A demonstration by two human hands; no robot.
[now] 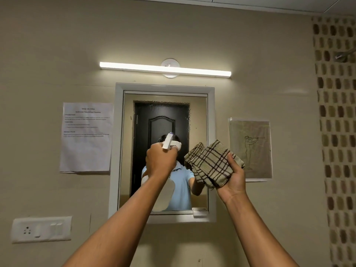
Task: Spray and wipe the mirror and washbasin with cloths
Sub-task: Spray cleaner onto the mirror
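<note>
Spraying stage: left hand [160, 160], fingers wrapped around the spray bottle [169, 142], is aiming its nozzle at the mirror [165, 116] at frame centre; right hand [234, 174], fingers curled, is holding the checked cloths [210, 162] aside, ready for wiping.

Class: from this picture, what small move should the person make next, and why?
Probably squeeze the trigger: the left hand aims the spray bottle at the mirror, while the right hand holds the folded checked cloth beside it, ready for wiping.
</note>
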